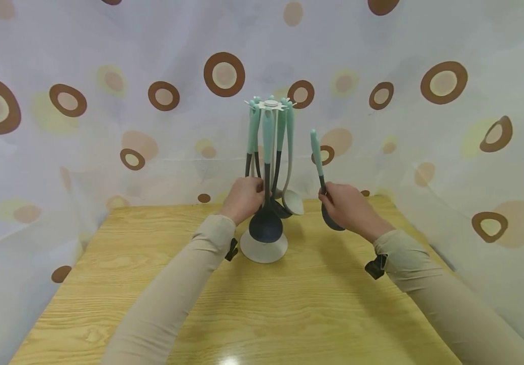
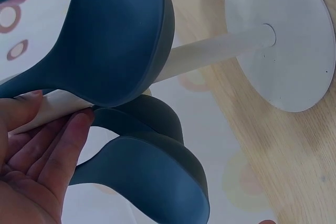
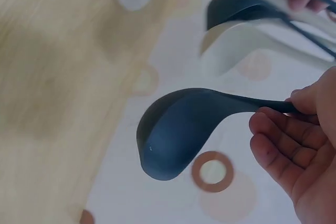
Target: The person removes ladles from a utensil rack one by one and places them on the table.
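A white rotating-style utensil rack [image 1: 271, 104] stands on a round base, with several mint-handled utensils hanging from its top. My left hand [image 1: 246, 195] grips the rack's white pole [image 2: 220, 51], thumb on one side and fingers on the other, among the hanging bowls. In front of the pole hangs a dark blue ladle [image 1: 265, 225]; another dark ladle [image 2: 152, 174] hangs beside my left fingers. To the right of the rack, my right hand [image 1: 346, 203] pinches a dark ladle [image 3: 178, 129] by its lower handle. Its mint handle end points up and its bowl hangs down, apart from the rack.
A white ladle [image 1: 293, 202] hangs at the rack's right side, nearest the held ladle. Beneath is a wood-grain table [image 1: 289, 314]. A pale curtain [image 1: 107, 30] with brown ring patterns rises behind and along both sides of the table.
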A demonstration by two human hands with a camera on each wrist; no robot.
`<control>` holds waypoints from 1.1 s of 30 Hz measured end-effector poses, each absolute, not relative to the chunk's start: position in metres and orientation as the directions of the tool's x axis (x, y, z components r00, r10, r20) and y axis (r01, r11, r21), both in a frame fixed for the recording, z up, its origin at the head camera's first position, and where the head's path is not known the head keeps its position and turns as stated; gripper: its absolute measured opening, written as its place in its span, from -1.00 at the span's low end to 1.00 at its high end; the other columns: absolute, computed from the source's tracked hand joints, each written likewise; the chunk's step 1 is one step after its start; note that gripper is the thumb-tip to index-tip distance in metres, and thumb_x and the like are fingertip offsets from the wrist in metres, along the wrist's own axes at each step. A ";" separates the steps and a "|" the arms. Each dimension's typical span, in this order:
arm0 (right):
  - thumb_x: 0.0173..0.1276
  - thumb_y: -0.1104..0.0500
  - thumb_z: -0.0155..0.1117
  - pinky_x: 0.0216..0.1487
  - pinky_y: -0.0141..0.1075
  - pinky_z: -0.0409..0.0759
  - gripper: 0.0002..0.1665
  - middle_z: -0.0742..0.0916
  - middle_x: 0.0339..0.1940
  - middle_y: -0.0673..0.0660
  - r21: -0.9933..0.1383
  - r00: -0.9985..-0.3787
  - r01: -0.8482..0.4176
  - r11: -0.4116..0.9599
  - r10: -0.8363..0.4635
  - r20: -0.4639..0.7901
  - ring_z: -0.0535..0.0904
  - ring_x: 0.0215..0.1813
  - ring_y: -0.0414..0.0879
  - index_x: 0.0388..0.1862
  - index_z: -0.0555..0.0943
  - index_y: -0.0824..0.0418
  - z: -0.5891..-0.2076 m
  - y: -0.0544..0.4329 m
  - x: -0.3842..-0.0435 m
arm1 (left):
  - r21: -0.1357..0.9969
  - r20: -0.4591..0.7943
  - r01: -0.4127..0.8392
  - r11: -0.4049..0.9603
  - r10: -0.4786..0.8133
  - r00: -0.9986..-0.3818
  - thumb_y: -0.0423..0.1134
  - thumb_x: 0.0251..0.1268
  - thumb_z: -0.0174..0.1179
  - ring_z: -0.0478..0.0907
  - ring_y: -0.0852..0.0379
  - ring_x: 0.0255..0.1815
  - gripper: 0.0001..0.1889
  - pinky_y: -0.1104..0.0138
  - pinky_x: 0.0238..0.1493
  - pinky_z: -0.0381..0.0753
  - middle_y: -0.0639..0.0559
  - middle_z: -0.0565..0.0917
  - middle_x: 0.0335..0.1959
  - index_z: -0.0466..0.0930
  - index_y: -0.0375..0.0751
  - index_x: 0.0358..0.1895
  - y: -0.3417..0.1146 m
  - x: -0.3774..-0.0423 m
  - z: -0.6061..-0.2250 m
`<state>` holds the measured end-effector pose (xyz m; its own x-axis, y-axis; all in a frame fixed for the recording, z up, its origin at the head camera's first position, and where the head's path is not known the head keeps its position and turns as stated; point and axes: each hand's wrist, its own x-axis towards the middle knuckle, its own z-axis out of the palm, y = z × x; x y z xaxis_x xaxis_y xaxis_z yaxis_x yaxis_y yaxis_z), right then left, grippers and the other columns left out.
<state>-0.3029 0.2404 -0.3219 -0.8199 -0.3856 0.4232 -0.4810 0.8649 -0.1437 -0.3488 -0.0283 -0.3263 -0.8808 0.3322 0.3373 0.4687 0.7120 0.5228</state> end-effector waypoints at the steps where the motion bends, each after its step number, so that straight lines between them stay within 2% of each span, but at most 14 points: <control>1: 0.56 0.18 0.12 -0.27 -0.09 0.60 -0.82 0.74 -0.33 0.16 -0.135 -0.827 -0.473 0.870 -0.387 0.407 0.67 -0.34 0.01 -0.15 0.59 0.28 -0.326 0.246 -0.304 | 0.526 0.333 0.465 0.712 0.331 -0.883 -0.09 0.45 0.23 0.57 0.14 -0.57 -0.78 0.33 -0.54 0.51 0.09 0.69 -0.53 0.71 -0.07 -0.37 -0.028 -0.349 -0.326; 4: 0.55 0.19 0.14 -0.34 -0.14 0.57 -0.84 0.71 -0.38 0.15 -0.105 -0.841 -0.463 0.880 -0.399 0.366 0.62 -0.40 -0.04 -0.15 0.56 0.28 -0.337 0.258 -0.306 | 0.534 0.323 0.455 0.712 0.326 -0.889 -0.08 0.45 0.23 0.57 0.13 -0.56 -0.77 0.33 -0.53 0.52 0.08 0.69 -0.53 0.70 -0.07 -0.37 -0.028 -0.348 -0.325; 8: 0.50 0.24 0.20 -0.44 -0.21 0.48 -0.90 0.63 -0.49 0.09 -0.030 -0.809 -0.497 0.867 -0.451 0.377 0.49 -0.51 -0.10 -0.24 0.53 0.24 -0.353 0.272 -0.312 | 0.527 0.323 0.452 0.719 0.323 -0.890 -0.07 0.45 0.23 0.55 0.12 -0.56 -0.76 0.33 -0.51 0.50 0.07 0.67 -0.56 0.69 -0.08 -0.38 -0.030 -0.348 -0.324; 11: 0.48 0.25 0.23 -0.45 -0.23 0.43 -0.88 0.61 -0.51 0.05 0.005 -0.788 -0.517 0.856 -0.479 0.387 0.45 -0.53 -0.12 -0.30 0.52 0.20 -0.364 0.281 -0.318 | 0.517 0.324 0.455 0.725 0.326 -0.888 -0.08 0.46 0.23 0.55 0.12 -0.54 -0.77 0.33 -0.51 0.48 0.08 0.68 -0.54 0.70 -0.07 -0.36 -0.030 -0.348 -0.324; 17: 0.48 0.23 0.25 -0.42 -0.20 0.51 -0.92 0.68 -0.45 0.08 0.032 -0.785 -0.524 0.851 -0.497 0.370 0.54 -0.49 -0.12 -0.21 0.60 0.24 -0.381 0.298 -0.326 | 0.499 0.333 0.464 0.732 0.332 -0.883 -0.09 0.45 0.24 0.53 0.11 -0.53 -0.79 0.33 -0.49 0.44 0.09 0.69 -0.53 0.72 -0.08 -0.33 -0.029 -0.349 -0.324; 21: 0.45 0.24 0.28 -0.38 -0.17 0.60 -0.87 0.73 -0.40 0.12 0.067 -0.761 -0.551 0.832 -0.533 0.370 0.61 -0.46 -0.10 -0.11 0.66 0.28 -0.384 0.305 -0.327 | 0.493 0.333 0.462 0.737 0.330 -0.883 -0.08 0.44 0.25 0.52 0.10 -0.53 -0.78 0.32 -0.49 0.42 0.07 0.65 -0.57 0.70 -0.09 -0.37 -0.029 -0.349 -0.324; 25: 0.40 0.26 0.34 -0.34 -0.14 0.64 -0.87 0.75 -0.36 0.13 0.099 -0.734 -0.580 0.809 -0.571 0.366 0.65 -0.41 -0.06 -0.12 0.69 0.26 -0.390 0.312 -0.330 | 0.491 0.331 0.460 0.740 0.330 -0.884 -0.08 0.44 0.25 0.53 0.10 -0.54 -0.76 0.32 -0.50 0.45 0.06 0.64 -0.58 0.68 -0.09 -0.40 -0.030 -0.348 -0.323; 33: 0.34 0.21 0.41 -0.46 -0.20 0.61 -0.86 0.75 -0.42 0.08 0.169 -0.749 -0.574 0.801 -0.597 0.286 0.65 -0.47 -0.09 -0.13 0.74 0.18 -0.411 0.331 -0.339 | 0.490 0.327 0.469 0.735 0.344 -0.880 -0.07 0.45 0.23 0.56 0.12 -0.51 -0.78 0.32 -0.48 0.48 0.09 0.68 -0.52 0.71 -0.07 -0.33 -0.030 -0.349 -0.323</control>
